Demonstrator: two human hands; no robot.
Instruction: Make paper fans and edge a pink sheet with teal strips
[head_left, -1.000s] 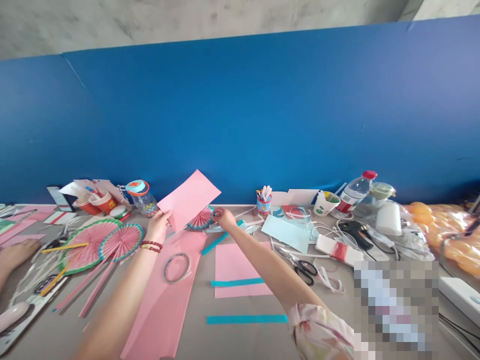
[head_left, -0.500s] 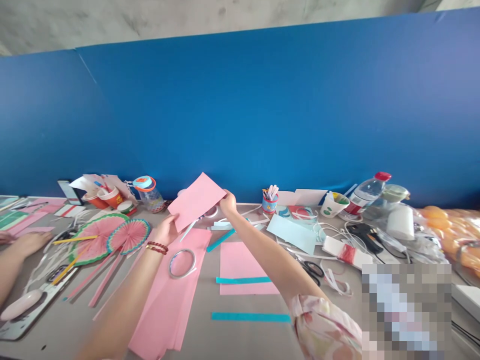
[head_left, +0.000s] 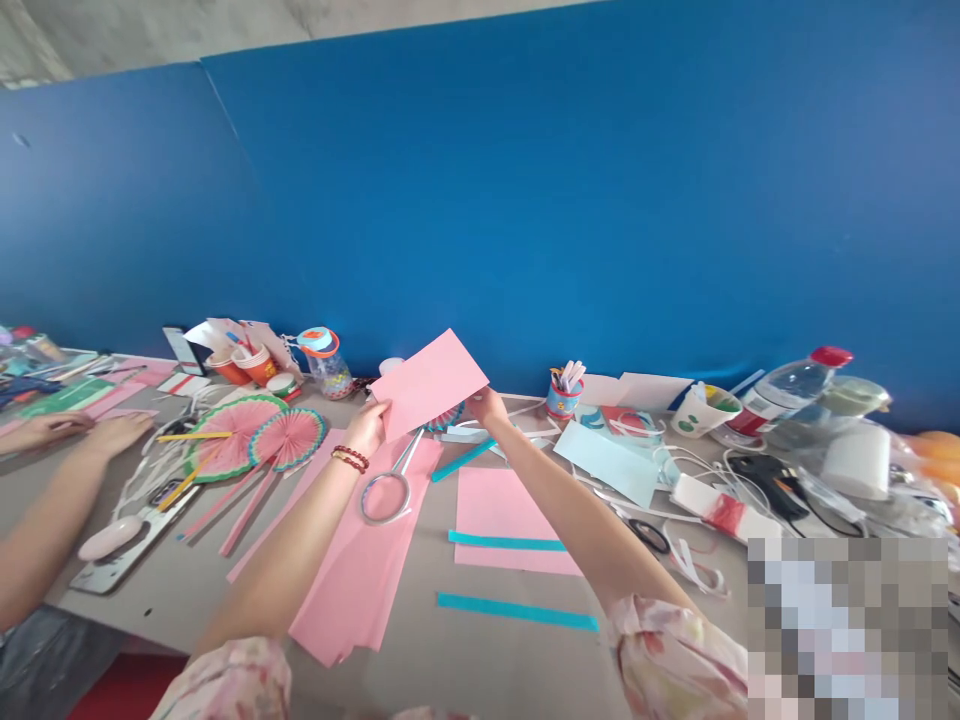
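A pink sheet of paper (head_left: 427,385) is held up above the table, tilted, between both hands. My left hand (head_left: 367,428) pinches its lower left corner, the thumb on the front face. At the right corner, my right hand (head_left: 487,405) grips the sheet, its fingertips partly hidden. Below lie long pink paper strips (head_left: 360,590) with a ring of white tape (head_left: 386,498) on top. Another pink sheet (head_left: 495,500) lies flat, crossed by a teal strip (head_left: 506,542). Nearer me is a second teal strip (head_left: 517,611).
Left are round watermelon-patterned paper fans (head_left: 296,438), a phone (head_left: 127,555) and another person's hands (head_left: 120,432). A pen cup (head_left: 564,395) stands at the back. On the right are light blue paper (head_left: 607,462), scissors (head_left: 649,535), a glue gun (head_left: 765,485) and a plastic bottle (head_left: 787,400).
The view has turned left, so the table's things sit further right. Both hands still hold the pink sheet, which is now tilted less steeply. More of the other person's hands shows.
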